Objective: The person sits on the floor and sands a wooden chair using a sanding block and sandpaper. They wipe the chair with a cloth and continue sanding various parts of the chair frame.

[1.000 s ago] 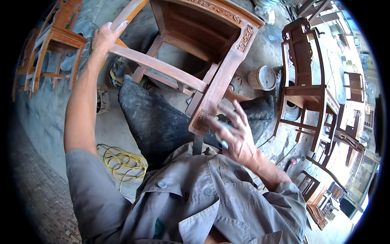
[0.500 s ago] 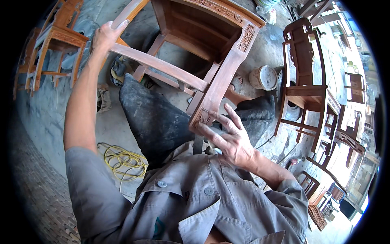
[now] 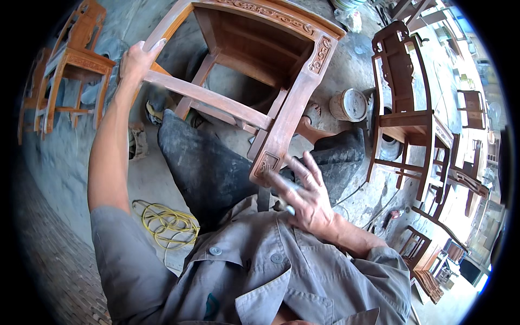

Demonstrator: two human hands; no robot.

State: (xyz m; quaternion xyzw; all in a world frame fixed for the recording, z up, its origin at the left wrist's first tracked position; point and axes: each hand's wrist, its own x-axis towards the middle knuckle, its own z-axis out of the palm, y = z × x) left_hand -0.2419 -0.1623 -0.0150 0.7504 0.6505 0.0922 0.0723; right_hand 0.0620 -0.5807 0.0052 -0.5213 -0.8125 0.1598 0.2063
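Observation:
A reddish-brown wooden furniture frame [image 3: 208, 91] with carved panels lies tipped on its side, its legs toward me. My left hand [image 3: 138, 60] is wrapped around its left leg, thumb on top. The right leg [image 3: 290, 119] ends in a small carved panel [image 3: 266, 162] close to my lap. Over that end is my right hand [image 3: 307, 199], fingers stretched and apart, slightly smeared by motion. Its fingertips are at the carving's edge; whether they touch it I cannot tell. A pale spot shows beneath this hand, too small to make out.
A round white bucket [image 3: 348, 105] stands past my right knee. Dark wooden chairs [image 3: 403, 119] line the right side; lighter chairs [image 3: 81, 67] stand at far left. A coiled yellow cord [image 3: 169, 223] lies on the floor at my left.
My right hand has shifted slightly at the carved end, its fingers lifting a little away from the panel. The left hand keeps its hold. The whole view has shifted slightly.

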